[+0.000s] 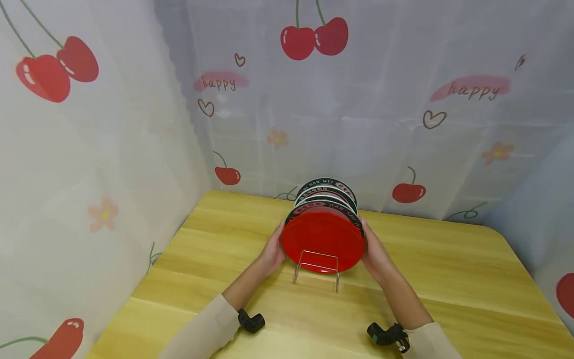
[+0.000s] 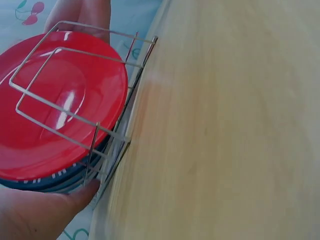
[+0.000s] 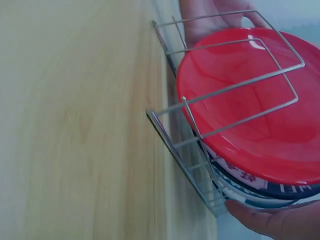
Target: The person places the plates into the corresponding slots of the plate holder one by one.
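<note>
A wire dish rack [image 1: 320, 269] stands on the table with several plates upright in it. Foremost is a red plate [image 1: 323, 239], leaning on the front wire loops. Behind it are dark-rimmed plates [image 1: 327, 188] with white lettering. My left hand [image 1: 272, 253] grips the rack's left side, its thumb [image 2: 80, 196] by the base wires. From the right side my right hand [image 1: 375, 252] holds the rack, with the thumb [image 3: 250, 216] against its wire end. Most of the fingers are hidden behind the plates and rack.
The wood-grain table [image 1: 448, 269] spreads out on both sides of the rack. A white curtain [image 1: 358, 124] with cherry prints hangs behind it and along the left. A black wrist mount [image 1: 251, 321] sits on the left forearm, and another mount [image 1: 387, 335] on the right.
</note>
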Tool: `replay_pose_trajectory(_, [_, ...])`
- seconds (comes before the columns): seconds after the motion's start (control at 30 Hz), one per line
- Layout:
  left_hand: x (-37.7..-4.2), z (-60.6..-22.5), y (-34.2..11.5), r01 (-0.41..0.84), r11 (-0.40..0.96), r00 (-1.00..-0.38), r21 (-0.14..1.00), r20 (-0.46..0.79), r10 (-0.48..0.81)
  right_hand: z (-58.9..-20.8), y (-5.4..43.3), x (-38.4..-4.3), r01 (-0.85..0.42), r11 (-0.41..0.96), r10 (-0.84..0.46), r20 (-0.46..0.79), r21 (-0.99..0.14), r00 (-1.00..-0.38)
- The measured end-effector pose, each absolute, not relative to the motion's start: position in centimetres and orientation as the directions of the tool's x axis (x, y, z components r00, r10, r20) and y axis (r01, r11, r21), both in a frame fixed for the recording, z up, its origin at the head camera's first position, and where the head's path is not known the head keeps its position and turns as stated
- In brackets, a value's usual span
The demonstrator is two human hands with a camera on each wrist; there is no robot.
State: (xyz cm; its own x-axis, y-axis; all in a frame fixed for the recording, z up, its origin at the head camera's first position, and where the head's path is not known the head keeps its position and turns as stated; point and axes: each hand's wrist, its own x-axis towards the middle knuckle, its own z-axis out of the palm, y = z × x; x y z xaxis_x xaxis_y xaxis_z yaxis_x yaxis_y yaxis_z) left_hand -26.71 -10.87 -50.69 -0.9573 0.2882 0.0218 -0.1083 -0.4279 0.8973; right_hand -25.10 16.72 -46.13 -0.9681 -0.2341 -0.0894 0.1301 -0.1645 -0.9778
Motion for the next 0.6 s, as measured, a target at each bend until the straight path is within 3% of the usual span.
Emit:
replay_pose_trajectory(0.13, [-27.0, -51.4, -12.3, -0.136, -0.402, -0.931, 0.906, 0.022, 0.365, -45.8, 17.8, -24.9, 0.116, 0.023, -0.275, -0.118, -0.993, -0.954])
replay_pose_trajectory(0.3, [-28.4, -50.5, -14.9, -0.101, -0.275, -0.903, 0.956, 0.028, 0.43, -44.4, 19.7, -25.3, 0.038, 0.209, -0.317, -0.104, -0.977, -0.943])
replay_pose_trajectory(0.43, [-29.4, -49.1, -17.2, -0.049, -0.177, -0.874, 0.983, 0.043, 0.484, -43.3, 21.5, -25.2, -0.011, 0.305, -0.315, -0.09, -0.952, -0.945])
replay_pose_trajectory(0.6, [-30.3, -46.8, -20.0, 0.043, -0.158, -0.874, 0.986, 0.114, 0.472, -42.3, 23.6, -25.3, -0.076, 0.354, -0.309, -0.039, -0.932, -0.95])
